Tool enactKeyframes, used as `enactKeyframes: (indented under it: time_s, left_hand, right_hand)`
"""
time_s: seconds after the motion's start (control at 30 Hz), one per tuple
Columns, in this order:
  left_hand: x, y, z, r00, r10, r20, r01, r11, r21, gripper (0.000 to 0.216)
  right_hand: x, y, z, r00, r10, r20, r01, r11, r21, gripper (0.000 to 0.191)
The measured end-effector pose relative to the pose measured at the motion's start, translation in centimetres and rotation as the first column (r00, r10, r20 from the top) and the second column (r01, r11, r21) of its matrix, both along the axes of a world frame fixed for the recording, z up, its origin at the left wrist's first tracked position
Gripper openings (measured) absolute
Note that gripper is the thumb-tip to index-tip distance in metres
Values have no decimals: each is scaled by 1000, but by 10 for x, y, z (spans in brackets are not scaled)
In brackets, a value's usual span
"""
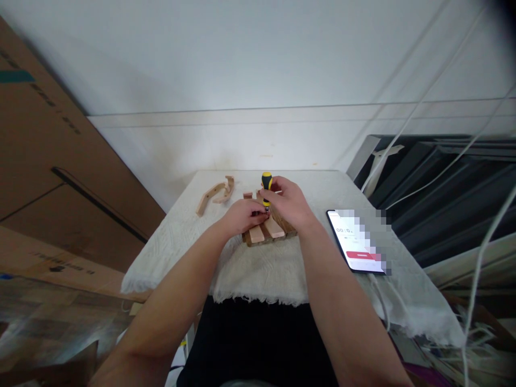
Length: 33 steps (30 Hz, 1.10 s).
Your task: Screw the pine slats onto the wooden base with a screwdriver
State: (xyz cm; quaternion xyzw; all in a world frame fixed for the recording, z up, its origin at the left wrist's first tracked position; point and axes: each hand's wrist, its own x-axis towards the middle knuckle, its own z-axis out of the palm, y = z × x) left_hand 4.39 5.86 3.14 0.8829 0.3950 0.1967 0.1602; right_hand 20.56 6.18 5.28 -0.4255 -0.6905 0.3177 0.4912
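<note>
My right hand point(287, 200) is closed around a short yellow and black screwdriver point(266, 181), which stands upright with its tip pointing down. Close to that tip, the fingers of my left hand point(243, 216) are pinched together low over the wood; whatever they hold is too small to make out. Beneath both hands lies a brown wooden board point(291, 228). Pale wooden pieces point(273, 229) rest on it, partly covered by my fingers. Left of my hands, loose curved wooden parts point(210, 196) lie on the cloth.
A phone point(355, 242) showing a timer lies at the right on the white tablecloth point(177, 247), with a cable at its lower end. White wall rises behind the table. Large cardboard point(60, 161) leans at the left; dark panels point(439, 193) and hanging white cables are at the right.
</note>
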Motion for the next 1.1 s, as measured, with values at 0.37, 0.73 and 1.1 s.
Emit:
enactKeyframes:
  time_s: [0.37, 0.73, 1.1]
  left_hand:
    - [-1, 1, -1, 1000, 14, -17, -14, 1000, -6, 22]
    - [-2, 1, -3, 1000, 5, 9, -5, 1000, 4, 18]
    - [1, 1, -1, 999, 45, -17, -45, 999, 12, 25]
  right_hand:
    - [1, -6, 4, 1000, -8, 26, 8, 1000, 9, 23]
    - [0, -5, 3, 1000, 19, 11, -19, 1000, 2, 21]
    - [0, -2, 0, 997, -56, 47, 55, 998, 22, 29]
